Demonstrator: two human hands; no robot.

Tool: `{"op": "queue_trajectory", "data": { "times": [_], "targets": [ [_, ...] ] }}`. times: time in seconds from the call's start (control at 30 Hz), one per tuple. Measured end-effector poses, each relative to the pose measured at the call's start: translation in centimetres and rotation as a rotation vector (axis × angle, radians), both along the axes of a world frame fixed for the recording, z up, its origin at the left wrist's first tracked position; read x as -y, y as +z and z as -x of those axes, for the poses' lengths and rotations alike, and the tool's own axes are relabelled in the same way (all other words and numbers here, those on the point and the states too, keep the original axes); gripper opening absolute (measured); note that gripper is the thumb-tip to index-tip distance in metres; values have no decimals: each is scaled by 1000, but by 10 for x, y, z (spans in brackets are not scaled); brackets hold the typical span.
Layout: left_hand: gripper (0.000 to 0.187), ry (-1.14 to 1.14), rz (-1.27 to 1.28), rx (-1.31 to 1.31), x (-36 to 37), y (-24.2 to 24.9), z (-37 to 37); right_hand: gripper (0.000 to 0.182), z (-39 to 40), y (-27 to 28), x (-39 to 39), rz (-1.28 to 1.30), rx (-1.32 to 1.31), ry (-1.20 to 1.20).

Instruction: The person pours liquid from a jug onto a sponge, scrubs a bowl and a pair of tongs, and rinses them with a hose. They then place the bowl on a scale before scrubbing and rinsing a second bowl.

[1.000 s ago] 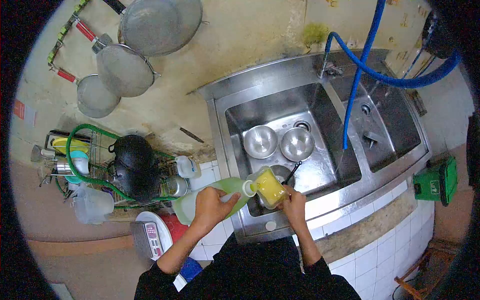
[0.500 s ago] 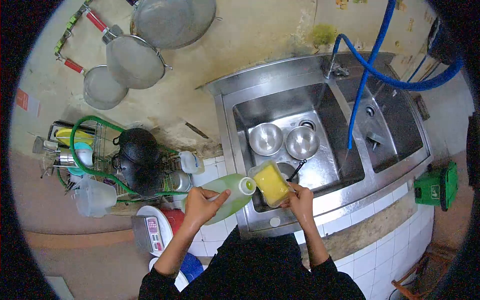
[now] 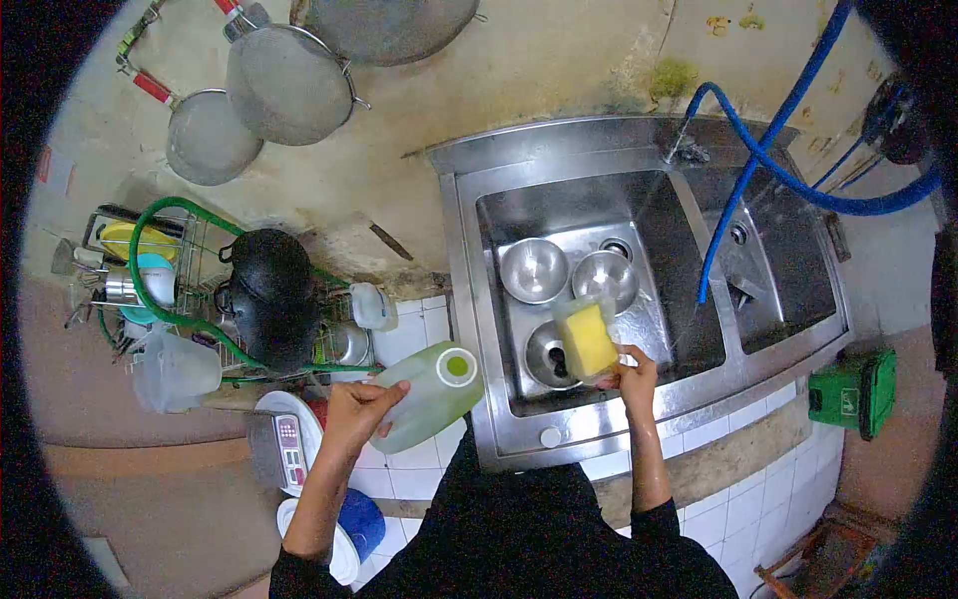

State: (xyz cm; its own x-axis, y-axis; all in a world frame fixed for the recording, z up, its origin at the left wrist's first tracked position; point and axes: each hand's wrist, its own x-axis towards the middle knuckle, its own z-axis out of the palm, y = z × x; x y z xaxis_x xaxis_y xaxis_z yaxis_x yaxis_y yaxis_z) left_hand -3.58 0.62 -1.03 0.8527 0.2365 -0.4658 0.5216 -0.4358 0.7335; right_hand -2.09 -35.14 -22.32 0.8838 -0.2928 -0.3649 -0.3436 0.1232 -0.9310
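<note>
My left hand (image 3: 361, 411) is closed round a large translucent bottle (image 3: 414, 409) of green liquid, its uncapped mouth facing up toward me. The bottle is just left of the sink's edge. In my right hand (image 3: 637, 379) is a clear plastic container (image 3: 606, 305) with a yellow sponge (image 3: 589, 337) in it, held above the left basin. Below it in the sink (image 3: 644, 407) are three metal bowls: one at the back left (image 3: 534, 270), one beside it (image 3: 604, 275), and one in front (image 3: 541, 351), partly hidden, with something dark in it.
A blue hose (image 3: 743, 175) hangs from the tap (image 3: 687, 150) into the sink. Left of the sink, a dish rack holds a black wok (image 3: 269, 299) and a plastic tub (image 3: 178, 374). Strainers (image 3: 289, 85) hang on the wall. A scale (image 3: 287, 449) and a green bin (image 3: 853, 392) flank the counter.
The bottle has moved left, away from the container, and its mouth has turned more upward. The container with the sponge has shifted right, uncovering more of the front bowl.
</note>
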Motion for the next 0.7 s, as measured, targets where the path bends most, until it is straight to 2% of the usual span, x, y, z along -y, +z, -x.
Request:
{"op": "queue_trajectory", "data": {
  "times": [0.07, 0.1, 0.13, 0.17, 0.2, 0.27, 0.37, 0.43, 0.5, 0.57, 0.6, 0.63, 0.7],
  "targets": [
    [32, 21, 13, -49, -12, -9, 3, 22, -5, -33, 18, 163, -39, -97],
    [32, 43, 19, -92, -19, -15, 4, 18, -10, -63, 34, 283, -104, -136],
    [32, 41, 26, -104, -26, -26, 8, 17, -15, -115, 58, 472, -91, -182],
    [33, 83, 91, -129, -34, -40, 12, 17, -17, -164, 83, 479, -104, -184],
    [35, 125, 160, -151, -42, -57, 14, 16, -27, -180, 96, 489, -73, -249],
    [36, 130, 137, -234, -56, -93, 21, 15, -30, -218, 127, 514, -63, -305],
    [39, 126, 126, -350, -76, -143, 18, 18, -41, -286, 180, 555, -436, -305],
    [38, 52, 25, -478, -90, -187, 12, 25, -41, -300, 193, 432, -430, -272],
    [40, 108, 75, -493, -95, -218, 0, 34, -40, -313, 202, 110, -305, -257],
    [44, 228, 300, -521, -109, -271, 15, 42, -29, -323, 213, -260, -221, -238],
    [44, 259, 297, -517, -117, -290, 13, 39, -30, -298, 202, -101, -237, -103],
    [43, 210, 284, -492, -127, -308, 9, 36, -31, -271, 181, 185, -234, 68],
    [42, 162, 276, -491, -140, -338, 7, 30, -38, -215, 132, 461, -241, 227]
  ]
}}
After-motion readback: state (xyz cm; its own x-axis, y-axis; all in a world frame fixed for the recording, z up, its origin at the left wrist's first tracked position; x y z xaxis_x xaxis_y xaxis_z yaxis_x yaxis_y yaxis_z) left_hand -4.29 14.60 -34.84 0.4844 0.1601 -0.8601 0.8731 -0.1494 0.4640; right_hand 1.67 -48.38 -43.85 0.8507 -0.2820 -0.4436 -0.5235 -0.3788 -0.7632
